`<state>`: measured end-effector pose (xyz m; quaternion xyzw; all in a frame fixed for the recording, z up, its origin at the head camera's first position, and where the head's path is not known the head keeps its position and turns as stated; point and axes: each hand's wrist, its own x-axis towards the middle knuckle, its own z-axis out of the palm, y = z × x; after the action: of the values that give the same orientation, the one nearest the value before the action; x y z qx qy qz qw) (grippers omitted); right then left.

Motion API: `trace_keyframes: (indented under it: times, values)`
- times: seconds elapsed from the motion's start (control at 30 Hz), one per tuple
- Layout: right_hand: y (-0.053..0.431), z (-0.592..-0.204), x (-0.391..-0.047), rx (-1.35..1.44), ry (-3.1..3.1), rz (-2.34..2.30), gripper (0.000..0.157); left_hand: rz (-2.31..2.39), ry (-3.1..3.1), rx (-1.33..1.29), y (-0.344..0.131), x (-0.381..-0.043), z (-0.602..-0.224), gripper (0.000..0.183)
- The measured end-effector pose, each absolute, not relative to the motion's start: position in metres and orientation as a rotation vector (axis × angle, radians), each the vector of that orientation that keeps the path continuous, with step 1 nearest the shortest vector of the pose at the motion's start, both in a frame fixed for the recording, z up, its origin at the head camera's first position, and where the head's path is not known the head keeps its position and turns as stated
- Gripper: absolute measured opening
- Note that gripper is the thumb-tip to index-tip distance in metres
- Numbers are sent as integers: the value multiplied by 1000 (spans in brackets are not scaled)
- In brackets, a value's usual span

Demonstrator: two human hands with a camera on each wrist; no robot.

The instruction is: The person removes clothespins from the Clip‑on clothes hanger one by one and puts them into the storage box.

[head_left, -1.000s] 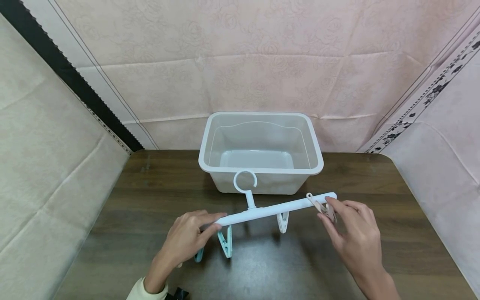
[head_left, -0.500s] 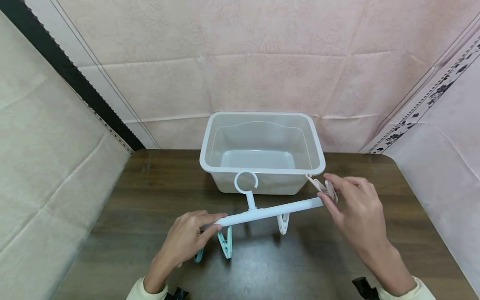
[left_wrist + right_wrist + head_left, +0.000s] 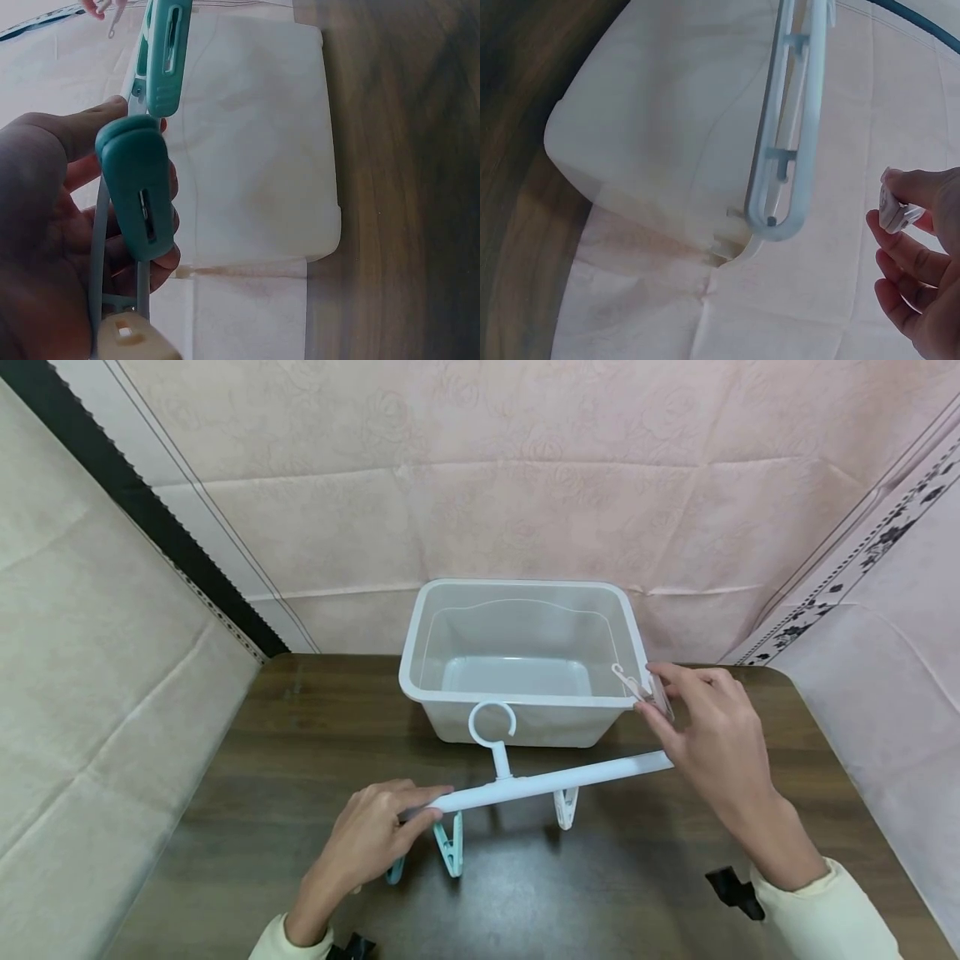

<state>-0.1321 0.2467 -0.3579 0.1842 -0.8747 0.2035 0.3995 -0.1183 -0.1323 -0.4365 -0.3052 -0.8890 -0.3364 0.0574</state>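
Observation:
My left hand (image 3: 371, 831) grips the left end of a white clip hanger (image 3: 555, 781), holding it above the table with its hook up. From the bar hang a light teal clip (image 3: 452, 847) and a white clip (image 3: 566, 807). In the left wrist view, a dark teal clip (image 3: 139, 195) and a beige clip (image 3: 133, 341) show near that hand. My right hand (image 3: 712, 735) pinches a pale pinkish clip (image 3: 894, 211) between thumb and fingertips, beyond the bar's right end. In the head view this clip overlaps the bin's right rim.
A pale grey plastic bin (image 3: 525, 700) stands at the back of the dark wooden table (image 3: 315, 743), behind the hanger. Patterned cloth (image 3: 525, 485) hangs behind the table and along both sides.
My right hand has moved up and away from the bar's right end, carrying the pinkish clip to the bin's right rim. The left hand and hanger stay nearly still.

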Motion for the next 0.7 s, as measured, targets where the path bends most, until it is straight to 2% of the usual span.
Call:
trace_keyframes:
  times: [0.3, 0.7]
  values:
    - [247, -353, -153, 478, -2277, 497, 49, -1013, -2699, -938, -132, -119, -435, 30]
    - [243, -365, -182, 438, -2397, 554, 43, -1008, -2706, -946, -134, -118, -434, 30]
